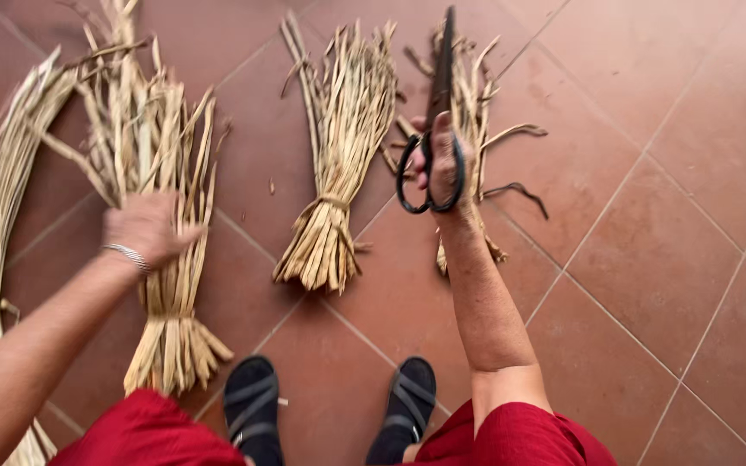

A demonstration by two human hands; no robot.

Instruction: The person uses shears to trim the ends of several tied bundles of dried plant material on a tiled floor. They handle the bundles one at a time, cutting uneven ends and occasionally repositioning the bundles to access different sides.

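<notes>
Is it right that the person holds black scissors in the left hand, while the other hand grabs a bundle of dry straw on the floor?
Not quite: the black scissors are in the right hand, not the left. The left hand grabs the bundle of dry straw on the floor. The head view shows it.

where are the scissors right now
In the head view, the black scissors are held up in the right hand, right of centre, blades pointing away, above the rightmost straw bundle on the tiled floor.
</notes>
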